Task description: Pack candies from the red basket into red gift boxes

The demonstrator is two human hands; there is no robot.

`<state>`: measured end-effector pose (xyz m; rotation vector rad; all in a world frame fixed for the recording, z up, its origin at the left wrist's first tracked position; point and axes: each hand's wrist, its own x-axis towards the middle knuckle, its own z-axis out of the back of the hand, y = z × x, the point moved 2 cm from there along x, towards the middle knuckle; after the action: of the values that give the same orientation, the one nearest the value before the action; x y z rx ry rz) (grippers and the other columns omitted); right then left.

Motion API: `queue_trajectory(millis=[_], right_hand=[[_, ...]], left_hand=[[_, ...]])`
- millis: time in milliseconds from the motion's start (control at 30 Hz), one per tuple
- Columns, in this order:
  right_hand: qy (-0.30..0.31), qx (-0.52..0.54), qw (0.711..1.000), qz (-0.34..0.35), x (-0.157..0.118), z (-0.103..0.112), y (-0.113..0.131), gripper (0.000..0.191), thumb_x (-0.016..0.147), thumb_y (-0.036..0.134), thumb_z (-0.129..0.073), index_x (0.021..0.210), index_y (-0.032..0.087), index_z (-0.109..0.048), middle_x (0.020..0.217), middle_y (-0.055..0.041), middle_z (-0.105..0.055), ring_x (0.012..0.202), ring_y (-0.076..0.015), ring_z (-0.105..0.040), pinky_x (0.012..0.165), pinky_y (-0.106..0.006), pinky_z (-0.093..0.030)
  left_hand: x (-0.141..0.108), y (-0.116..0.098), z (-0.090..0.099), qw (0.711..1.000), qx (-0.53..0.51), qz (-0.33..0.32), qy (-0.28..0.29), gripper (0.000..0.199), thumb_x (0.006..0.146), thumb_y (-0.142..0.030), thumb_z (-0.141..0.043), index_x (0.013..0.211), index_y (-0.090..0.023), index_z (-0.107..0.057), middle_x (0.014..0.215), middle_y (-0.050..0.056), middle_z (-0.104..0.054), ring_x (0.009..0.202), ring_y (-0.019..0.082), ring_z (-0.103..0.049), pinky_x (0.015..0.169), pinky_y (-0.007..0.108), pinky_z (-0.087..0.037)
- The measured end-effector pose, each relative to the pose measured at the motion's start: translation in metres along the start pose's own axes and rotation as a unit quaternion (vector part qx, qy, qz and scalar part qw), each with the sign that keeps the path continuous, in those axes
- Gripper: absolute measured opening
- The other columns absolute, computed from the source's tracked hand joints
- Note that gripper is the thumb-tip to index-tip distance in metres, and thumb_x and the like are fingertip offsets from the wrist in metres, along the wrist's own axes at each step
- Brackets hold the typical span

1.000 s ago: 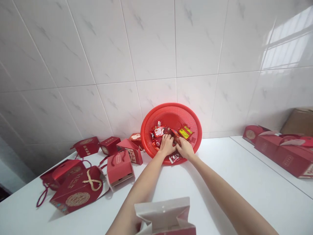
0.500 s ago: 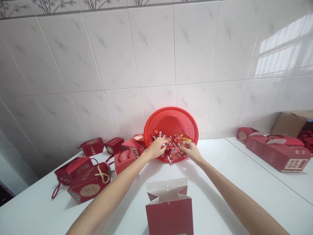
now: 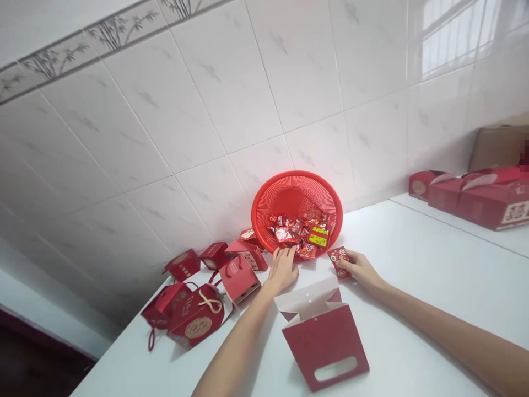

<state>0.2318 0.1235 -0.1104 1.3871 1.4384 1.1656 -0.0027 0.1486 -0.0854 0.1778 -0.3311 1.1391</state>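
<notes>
A red plastic basket (image 3: 296, 184) leans against the tiled wall, with many small red wrapped packets (image 3: 308, 229) in its lower part. My right hand (image 3: 359, 268) pinches one red patterned packet (image 3: 339, 261) just right of the basket. At the basket's lower left rim rests my left hand (image 3: 283, 268), fingers bent; whether anything is under its fingertips is hidden. In front of both hands a dark red paper box (image 3: 324, 344) stands with its top open, its pale inside showing and an oval slot in its front.
Several small red gift boxes (image 3: 197, 325) are clustered on the left of the white table (image 3: 413, 264). More red boxes (image 3: 479, 198) lie at the right by the wall, with a brown carton (image 3: 491, 146) behind them.
My right hand has come out of the basket, rightward, with a packet. My left hand has moved down to the basket's rim. The view has tilted and shifted.
</notes>
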Motion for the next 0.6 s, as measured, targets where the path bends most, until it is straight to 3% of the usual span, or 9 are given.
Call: queue_trajectory(millis=[167,333,600], right_hand=[[-0.010,0.011,1.000,-0.008,-0.006,0.003,0.004,0.026,0.058,0.035,-0.078,0.073,0.016,-0.067,0.066,-0.0034,-0.068,0.058,-0.0158,-0.059,0.053,-0.025,-0.046],[-0.036,0.031,0.999,-0.016,-0.003,0.010,0.003,0.034,0.057,0.041,-0.078,0.078,0.016,-0.069,0.073,-0.0061,-0.070,0.064,-0.0179,-0.062,0.056,-0.027,-0.047],[-0.052,0.066,0.996,-0.016,0.003,0.015,-0.008,0.037,0.061,0.044,-0.081,0.082,0.016,-0.072,0.076,-0.0066,-0.071,0.067,-0.0192,-0.063,0.058,-0.028,-0.049]], left_hand=[[0.001,0.005,-0.004,1.000,-0.011,0.023,0.016,0.063,0.075,-0.007,-0.054,0.137,-0.018,-0.053,0.123,0.013,-0.067,0.117,0.030,-0.060,0.111,0.052,-0.036],[-0.004,0.005,-0.006,0.999,-0.034,0.034,0.010,0.060,0.077,-0.004,-0.053,0.135,-0.018,-0.055,0.127,0.013,-0.067,0.120,0.029,-0.058,0.110,0.051,-0.038],[-0.013,0.003,-0.003,0.997,-0.072,-0.004,-0.022,0.060,0.074,-0.001,-0.050,0.131,-0.017,-0.059,0.123,0.012,-0.069,0.115,0.027,-0.061,0.108,0.050,-0.040]])
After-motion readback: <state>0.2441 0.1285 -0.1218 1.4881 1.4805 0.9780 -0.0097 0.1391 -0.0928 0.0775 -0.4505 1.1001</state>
